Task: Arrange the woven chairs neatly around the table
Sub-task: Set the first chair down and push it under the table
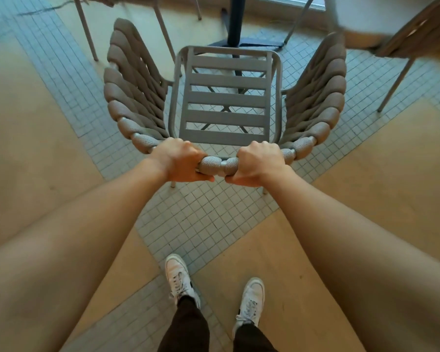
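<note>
A taupe woven chair (226, 97) with a slatted metal seat and thick rope-wrapped arms stands directly in front of me, facing away toward the table. My left hand (181, 160) and my right hand (257, 162) both grip the top rail of its backrest, close together near the middle. The table's dark pedestal (236, 21) rises just beyond the seat, with its flat base on the floor. A white tabletop (371, 13) shows at the upper right, blurred.
Another woven chair (414, 39) stands at the upper right, and the legs of a third (87, 29) show at the upper left. The floor mixes small white tiles with tan panels. My white shoes (178, 278) are below, behind the chair.
</note>
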Demonstrator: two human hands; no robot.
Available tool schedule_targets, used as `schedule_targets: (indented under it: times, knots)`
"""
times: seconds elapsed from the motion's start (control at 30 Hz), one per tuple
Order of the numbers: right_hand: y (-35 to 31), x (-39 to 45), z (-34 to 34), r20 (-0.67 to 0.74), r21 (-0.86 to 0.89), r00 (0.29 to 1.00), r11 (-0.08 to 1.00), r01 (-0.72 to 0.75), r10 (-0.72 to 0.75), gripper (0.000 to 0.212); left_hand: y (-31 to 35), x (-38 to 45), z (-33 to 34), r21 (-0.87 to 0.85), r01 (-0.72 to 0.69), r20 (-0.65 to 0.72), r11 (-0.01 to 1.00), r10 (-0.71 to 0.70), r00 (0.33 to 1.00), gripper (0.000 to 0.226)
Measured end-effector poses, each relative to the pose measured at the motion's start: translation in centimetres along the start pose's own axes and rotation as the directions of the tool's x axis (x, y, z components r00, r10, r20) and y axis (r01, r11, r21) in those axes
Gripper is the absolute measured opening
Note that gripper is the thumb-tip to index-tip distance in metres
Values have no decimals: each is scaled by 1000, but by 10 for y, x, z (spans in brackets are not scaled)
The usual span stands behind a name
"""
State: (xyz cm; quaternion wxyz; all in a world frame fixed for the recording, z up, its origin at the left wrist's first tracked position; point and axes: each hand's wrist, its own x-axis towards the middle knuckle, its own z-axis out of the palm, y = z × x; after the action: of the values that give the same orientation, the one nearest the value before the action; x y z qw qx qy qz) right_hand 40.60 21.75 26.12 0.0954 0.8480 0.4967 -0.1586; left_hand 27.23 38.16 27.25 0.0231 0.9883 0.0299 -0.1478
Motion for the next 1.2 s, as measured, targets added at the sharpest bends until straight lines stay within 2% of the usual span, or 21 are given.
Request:
schedule_targets:
  times: [0.3,0.63,0.87,1.03,1.2]
  knots:
    - [-11,55,-26,22,-9,997,997,-74,74,63,-64,33,-9,-7,-68,-24,998,68,997,55]
    - [-1,91,-43,53,-9,996,997,-74,75,61,-92,65,-17,63,-84,-66,994,89,994,56]
    - [12,116,-55,54,10,996,997,-76,75,65,-110,92,-27,51,-73,-61,996,76,995,49]
    - [25,142,-62,57,33,997,998,-58,56,61,-128,117,-37,11,-74,-67,997,74,995,45]
    - [39,163,-72,50,58,998,998,-39,36,54,-140,140,-41,51,-46,-86,998,50,995,49]
